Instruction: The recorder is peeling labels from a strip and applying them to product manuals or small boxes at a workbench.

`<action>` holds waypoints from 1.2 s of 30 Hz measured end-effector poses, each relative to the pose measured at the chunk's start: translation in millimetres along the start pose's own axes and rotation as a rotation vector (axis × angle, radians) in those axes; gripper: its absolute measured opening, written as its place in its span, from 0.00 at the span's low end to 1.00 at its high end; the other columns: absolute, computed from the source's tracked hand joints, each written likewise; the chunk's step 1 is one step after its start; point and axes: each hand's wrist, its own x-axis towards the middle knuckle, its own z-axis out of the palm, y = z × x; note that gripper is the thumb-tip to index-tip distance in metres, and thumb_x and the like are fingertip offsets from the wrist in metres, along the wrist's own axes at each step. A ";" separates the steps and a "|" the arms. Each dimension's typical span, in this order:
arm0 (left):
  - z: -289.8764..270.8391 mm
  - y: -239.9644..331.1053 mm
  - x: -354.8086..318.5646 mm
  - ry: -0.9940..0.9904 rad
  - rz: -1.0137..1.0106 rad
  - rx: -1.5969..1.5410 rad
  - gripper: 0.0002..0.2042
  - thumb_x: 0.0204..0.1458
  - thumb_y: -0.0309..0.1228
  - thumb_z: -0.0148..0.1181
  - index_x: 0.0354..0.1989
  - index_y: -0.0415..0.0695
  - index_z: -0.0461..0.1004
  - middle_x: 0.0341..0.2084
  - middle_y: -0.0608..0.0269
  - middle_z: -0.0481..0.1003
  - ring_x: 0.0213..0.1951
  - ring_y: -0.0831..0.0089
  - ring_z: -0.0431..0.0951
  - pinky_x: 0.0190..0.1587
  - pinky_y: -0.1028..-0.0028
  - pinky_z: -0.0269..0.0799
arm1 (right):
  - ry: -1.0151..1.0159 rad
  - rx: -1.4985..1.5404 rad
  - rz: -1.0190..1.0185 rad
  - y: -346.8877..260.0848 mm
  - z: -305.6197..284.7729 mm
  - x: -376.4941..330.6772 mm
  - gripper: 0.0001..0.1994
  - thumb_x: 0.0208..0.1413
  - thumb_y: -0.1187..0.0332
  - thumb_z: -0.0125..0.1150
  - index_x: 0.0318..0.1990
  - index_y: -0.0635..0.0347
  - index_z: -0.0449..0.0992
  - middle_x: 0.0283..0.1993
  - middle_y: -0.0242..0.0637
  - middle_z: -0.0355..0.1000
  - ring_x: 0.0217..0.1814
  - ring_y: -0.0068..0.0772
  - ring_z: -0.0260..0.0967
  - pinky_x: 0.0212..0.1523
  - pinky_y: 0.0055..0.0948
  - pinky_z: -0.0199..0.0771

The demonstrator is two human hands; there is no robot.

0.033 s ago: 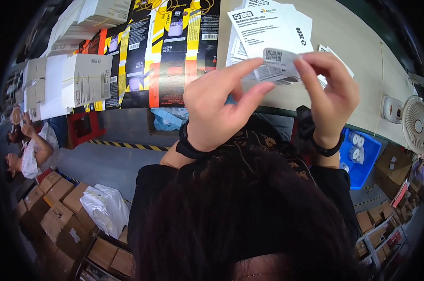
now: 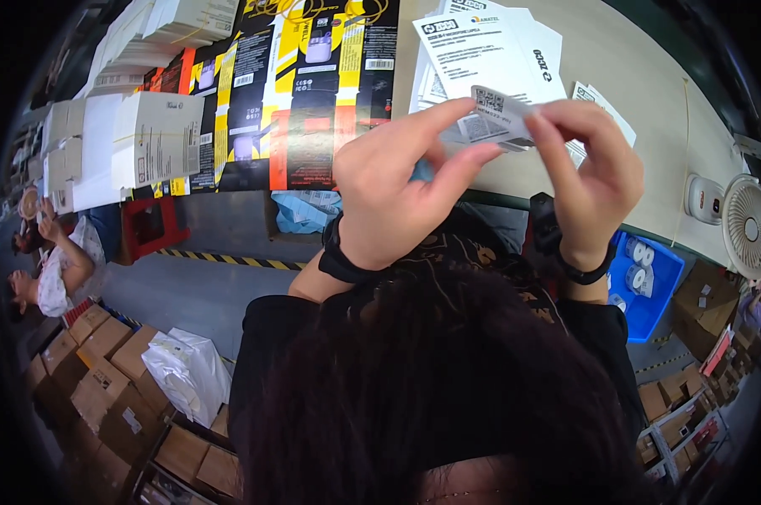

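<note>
Between my hands, above a pile of printed sheets, is a small thin sticker label with a square code and fine print, bent slightly. My right hand pinches its right end between thumb and index finger. At the other end, the index finger of my left hand rests on the upper left corner. The left thumb lies along the lower edge, and my remaining left fingers are mostly hidden. White printed sheets lie overlapped on the table beyond the label.
Flat black-and-yellow printed cartons and rubber bands cover the table's left part. Bundled white boxes stand farther left. A small fan sits at the right edge, above a blue bin of rolls. Another person sits far left.
The label has tilted and bent a little between my fingers, so its code slants more. My right fingers have shifted slightly left; both hands otherwise keep their places.
</note>
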 end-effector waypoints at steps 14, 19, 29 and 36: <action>-22.1 10.1 -32.7 0.006 -0.129 -0.203 0.07 0.43 0.19 0.55 0.32 0.37 0.73 0.22 0.59 0.74 0.24 0.74 0.75 0.27 0.79 0.69 | -0.308 0.099 -0.178 -18.8 22.1 -19.4 0.07 0.40 0.83 0.58 0.29 0.68 0.70 0.29 0.37 0.69 0.26 0.23 0.64 0.26 0.18 0.63; -31.7 1.9 -61.0 -0.010 -0.284 -0.326 0.08 0.49 0.22 0.50 0.36 0.38 0.73 0.24 0.59 0.75 0.26 0.78 0.74 0.29 0.80 0.68 | -0.309 0.031 -0.116 -16.8 43.8 -30.2 0.09 0.39 0.81 0.60 0.30 0.65 0.69 0.27 0.34 0.67 0.23 0.20 0.62 0.24 0.17 0.62; -54.8 -4.9 -116.1 -0.382 -0.732 -0.571 0.14 0.53 0.28 0.46 0.47 0.34 0.66 0.25 0.57 0.75 0.30 0.80 0.72 0.37 0.83 0.63 | -0.600 -0.075 -0.373 9.5 86.6 -63.2 0.08 0.39 0.78 0.60 0.29 0.61 0.68 0.25 0.36 0.65 0.23 0.34 0.65 0.24 0.25 0.65; -54.1 -5.7 -141.1 -0.095 -0.803 -0.325 0.09 0.49 0.25 0.52 0.37 0.34 0.72 0.21 0.61 0.75 0.27 0.81 0.72 0.34 0.82 0.65 | -0.630 0.112 -0.374 4.4 96.9 -73.9 0.07 0.41 0.78 0.57 0.30 0.63 0.68 0.25 0.38 0.66 0.25 0.38 0.66 0.25 0.30 0.66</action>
